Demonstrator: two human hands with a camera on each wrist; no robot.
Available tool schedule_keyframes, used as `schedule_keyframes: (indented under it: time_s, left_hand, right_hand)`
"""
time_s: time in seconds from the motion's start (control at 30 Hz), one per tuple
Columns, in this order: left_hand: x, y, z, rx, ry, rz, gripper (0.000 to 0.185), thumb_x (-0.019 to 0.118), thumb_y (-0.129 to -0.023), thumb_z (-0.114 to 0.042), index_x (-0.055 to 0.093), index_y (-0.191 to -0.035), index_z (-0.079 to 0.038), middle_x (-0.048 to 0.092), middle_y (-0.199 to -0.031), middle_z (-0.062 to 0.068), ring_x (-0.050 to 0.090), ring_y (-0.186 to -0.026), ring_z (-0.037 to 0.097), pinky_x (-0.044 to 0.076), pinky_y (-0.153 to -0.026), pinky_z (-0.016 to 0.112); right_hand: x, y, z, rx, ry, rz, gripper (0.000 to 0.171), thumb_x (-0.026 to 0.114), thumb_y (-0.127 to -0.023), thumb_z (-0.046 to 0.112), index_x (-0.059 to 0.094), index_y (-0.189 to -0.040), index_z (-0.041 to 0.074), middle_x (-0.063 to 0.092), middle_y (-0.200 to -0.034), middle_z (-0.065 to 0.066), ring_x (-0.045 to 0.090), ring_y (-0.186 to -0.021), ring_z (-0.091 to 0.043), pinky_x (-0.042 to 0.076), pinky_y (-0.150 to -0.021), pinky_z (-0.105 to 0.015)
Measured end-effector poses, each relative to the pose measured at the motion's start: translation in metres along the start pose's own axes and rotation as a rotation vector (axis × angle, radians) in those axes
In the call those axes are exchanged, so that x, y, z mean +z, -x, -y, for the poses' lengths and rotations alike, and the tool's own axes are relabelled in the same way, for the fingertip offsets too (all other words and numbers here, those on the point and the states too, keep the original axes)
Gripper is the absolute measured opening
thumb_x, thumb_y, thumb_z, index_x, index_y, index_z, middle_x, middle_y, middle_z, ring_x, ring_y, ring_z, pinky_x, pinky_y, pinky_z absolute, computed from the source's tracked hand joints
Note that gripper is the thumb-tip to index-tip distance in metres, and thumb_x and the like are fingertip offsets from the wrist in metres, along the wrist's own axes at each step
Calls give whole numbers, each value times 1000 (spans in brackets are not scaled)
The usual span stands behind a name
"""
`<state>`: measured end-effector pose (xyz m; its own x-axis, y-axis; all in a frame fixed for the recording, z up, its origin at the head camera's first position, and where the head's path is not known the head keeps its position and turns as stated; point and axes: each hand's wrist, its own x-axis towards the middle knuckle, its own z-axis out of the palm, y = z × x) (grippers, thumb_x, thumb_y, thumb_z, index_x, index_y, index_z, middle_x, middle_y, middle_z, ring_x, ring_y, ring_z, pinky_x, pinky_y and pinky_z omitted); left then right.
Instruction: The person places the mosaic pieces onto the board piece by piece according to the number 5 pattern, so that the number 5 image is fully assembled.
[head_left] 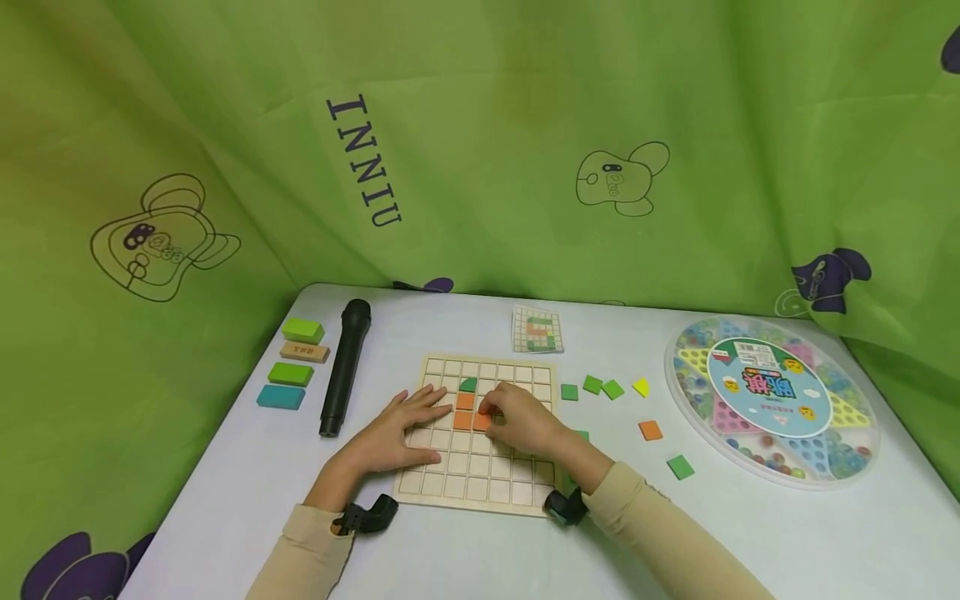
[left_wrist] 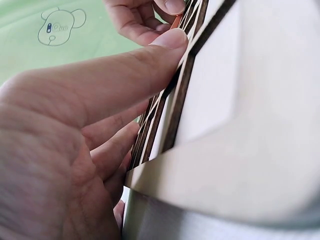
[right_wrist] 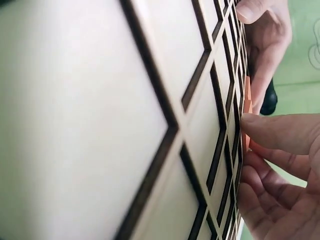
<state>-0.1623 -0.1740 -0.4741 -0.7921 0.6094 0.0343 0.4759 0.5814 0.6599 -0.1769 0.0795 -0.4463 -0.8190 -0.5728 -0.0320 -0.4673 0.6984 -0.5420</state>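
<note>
A pale wooden grid board (head_left: 477, 492) lies on the table before me. My left hand (head_left: 397, 429) rests spread on its left side, the thumb (left_wrist: 165, 47) touching the surface in the left wrist view. Over the middle of the grid, my right hand (head_left: 525, 423) pinches an orange square tile (head_left: 482, 422) between thumb and fingers, at a cell. In the right wrist view that orange tile shows edge-on under the thumb (right_wrist: 270, 131). Two more orange squares, one at the upper cell (head_left: 465, 402), sit beside it, below a green curved-edge tile (head_left: 468, 385).
Pattern cards (head_left: 537, 331) lie behind the board. To the right are several green tiles (head_left: 612, 389), a yellow tile (head_left: 641, 387), an orange tile (head_left: 650, 430) and a round marble-game case (head_left: 772, 400). A black microphone (head_left: 347, 367) and several blocks (head_left: 291, 372) lie left.
</note>
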Motion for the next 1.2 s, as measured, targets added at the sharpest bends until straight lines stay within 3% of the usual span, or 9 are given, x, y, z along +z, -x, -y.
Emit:
schedule_keyframes:
  time_s: [0.23, 0.47, 0.67, 0.97, 1.2]
  left_hand:
    - [3, 0, 3, 7, 4, -2, 74, 76, -77, -39, 48, -140, -12, 30, -155, 6, 18, -146, 29, 6, -117, 56]
    - [3, -2, 4, 8, -1, -3, 75, 76, -77, -40, 48, -140, -12, 30, -155, 6, 18, -146, 29, 5, -117, 56]
    - [1, -2, 2, 0, -2, -4, 75, 76, -76, -39, 48, -140, -12, 29, -155, 5, 18, -146, 28, 5, -117, 55]
    - [3, -1, 3, 8, -2, -12, 76, 76, -76, -40, 47, -141, -12, 31, -154, 5, 19, -145, 28, 6, -117, 56]
    - [2, -2, 2, -3, -16, -11, 77, 76, -76, -41, 47, -141, -12, 30, -155, 5, 19, -145, 28, 6, -117, 56]
  right_hand:
    - [0, 3, -2, -5, -47, 1, 21, 72, -83, 12, 67, -103, 6, 61, -99, -2, 58, -93, -16, 52, -82, -33]
    - [-13, 19, -10, 51, -173, -46, 36, 72, -84, 15, 63, -118, 7, 63, -114, -5, 59, -103, -22, 51, -87, -39]
    - [-34, 51, -26, 112, -246, -164, 41, 70, -86, 15, 59, -125, 8, 60, -124, -6, 56, -114, -30, 48, -95, -47]
    - [-56, 116, -80, 209, -225, -324, 45, 71, -85, 14, 57, -127, 4, 59, -126, -15, 56, -113, -35, 48, -94, -53]
    - [-68, 150, -116, 306, -210, -297, 46, 68, -87, 13, 55, -129, 0, 58, -126, -22, 58, -112, -42, 51, -89, -49]
